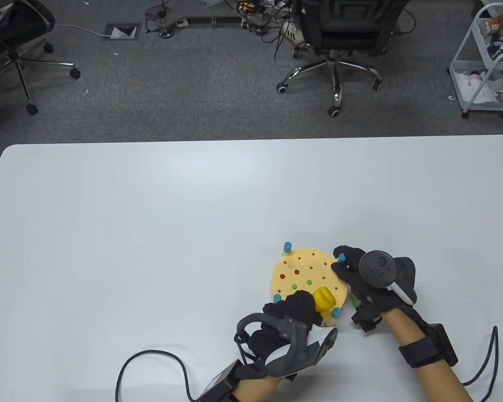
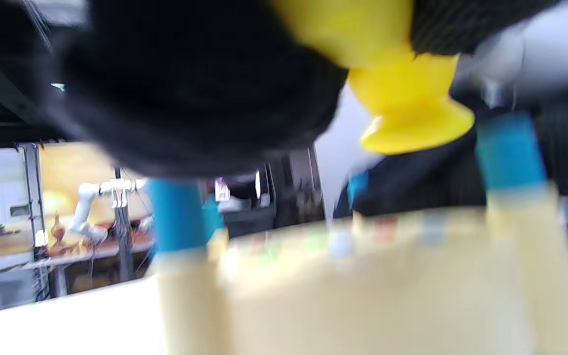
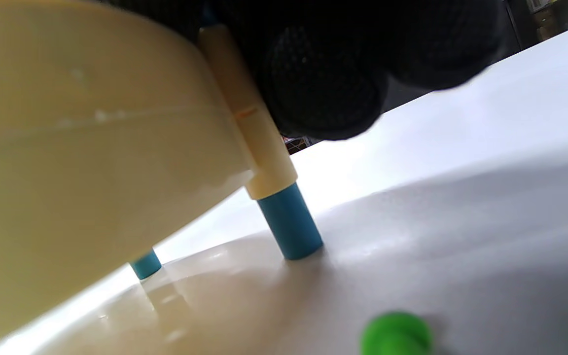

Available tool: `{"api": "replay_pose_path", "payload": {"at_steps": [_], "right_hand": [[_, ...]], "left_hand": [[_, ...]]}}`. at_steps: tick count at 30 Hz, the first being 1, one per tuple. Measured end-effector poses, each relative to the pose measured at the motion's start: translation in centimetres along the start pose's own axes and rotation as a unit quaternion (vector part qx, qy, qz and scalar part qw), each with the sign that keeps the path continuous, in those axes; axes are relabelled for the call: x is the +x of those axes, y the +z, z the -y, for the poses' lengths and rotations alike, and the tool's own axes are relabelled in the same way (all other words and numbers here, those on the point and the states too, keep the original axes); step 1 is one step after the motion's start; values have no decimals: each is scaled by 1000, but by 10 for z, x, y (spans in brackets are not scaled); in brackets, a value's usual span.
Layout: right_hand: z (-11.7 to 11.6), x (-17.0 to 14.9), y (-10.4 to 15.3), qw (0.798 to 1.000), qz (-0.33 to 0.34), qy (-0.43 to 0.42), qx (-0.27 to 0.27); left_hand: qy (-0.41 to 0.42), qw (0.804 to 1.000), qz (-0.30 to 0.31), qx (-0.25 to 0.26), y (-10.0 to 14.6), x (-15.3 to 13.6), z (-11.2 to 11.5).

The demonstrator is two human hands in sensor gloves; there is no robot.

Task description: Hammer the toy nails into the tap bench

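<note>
A round cream tap bench (image 1: 308, 270) with blue-tipped legs stands on the white table, with red and green nails set in its holes. My left hand (image 1: 295, 307) grips a yellow toy hammer (image 1: 323, 299) whose head is over the bench's near edge. The left wrist view shows the hammer head (image 2: 407, 108) just above the bench top (image 2: 363, 276), blurred. My right hand (image 1: 348, 268) holds the bench's right rim at a blue leg top. In the right wrist view its fingers (image 3: 328, 74) grip the cream leg post (image 3: 254, 133). A loose green nail (image 3: 396, 334) lies on the table beside it.
The table (image 1: 151, 234) stretches far to the left and back. A black cable (image 1: 151, 368) loops from my left wrist along the near edge. Office chairs and a white cart stand on the floor beyond the table.
</note>
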State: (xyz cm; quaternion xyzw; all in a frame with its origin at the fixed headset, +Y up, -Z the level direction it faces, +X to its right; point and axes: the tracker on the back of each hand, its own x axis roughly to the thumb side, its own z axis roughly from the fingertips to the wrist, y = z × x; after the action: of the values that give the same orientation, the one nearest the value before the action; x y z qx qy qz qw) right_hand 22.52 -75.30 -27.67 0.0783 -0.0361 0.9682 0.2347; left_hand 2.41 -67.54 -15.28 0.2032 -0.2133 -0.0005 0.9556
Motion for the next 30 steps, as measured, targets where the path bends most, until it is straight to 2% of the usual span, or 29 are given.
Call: {"api": "replay_pose_path", "payload": {"at_steps": [1,2,3,4,5,7,8,9,11,14,16,18,21,24,27,30], "right_hand": [[0,0,0,1000,-1,-1,0],[0,0,0,1000,-3,1,-1],[-1,1,1,1000,-2,4,-4],[-1,1,1,1000,-1,4,-6],[0,1,0,1000,-1,6,-2],[0,0,-1,1000,-2,3,5],[1,0,-1,1000,-2,5,10],[2,0,-1,1000,0,8,11],[11,-3,1,1000,9,9,23],[29,-11,13,1000,-16,-17,7],[32,-17,21,999,-35,16,29],[22,-19,28,994,-28,92,53],[0,-10,30,980,6,182,80],[-14,1,34,969,29,230,83],[-19,3,36,963,35,260,68],[-24,0,35,962,29,257,85]], "left_hand": [[-28,997,21,-69,-4,8,22],[-117,979,-8,-166,-12,7,38],[-193,975,-18,-112,0,9,17],[-145,986,42,-77,-4,10,16],[-77,996,-22,-44,-4,7,8],[20,999,-40,19,0,-4,-16],[51,995,-54,66,2,-13,-28],[63,992,-61,87,3,-20,-33],[101,984,-97,109,7,-53,-35],[142,975,-151,85,13,-95,-24],[181,962,-195,68,14,-120,-16],[224,946,-228,48,13,-138,-6],[270,930,-250,8,12,-149,11],[271,927,-258,-21,11,-152,21],[268,926,-263,-28,11,-154,24],[271,926,-262,-32,11,-153,25]]}}
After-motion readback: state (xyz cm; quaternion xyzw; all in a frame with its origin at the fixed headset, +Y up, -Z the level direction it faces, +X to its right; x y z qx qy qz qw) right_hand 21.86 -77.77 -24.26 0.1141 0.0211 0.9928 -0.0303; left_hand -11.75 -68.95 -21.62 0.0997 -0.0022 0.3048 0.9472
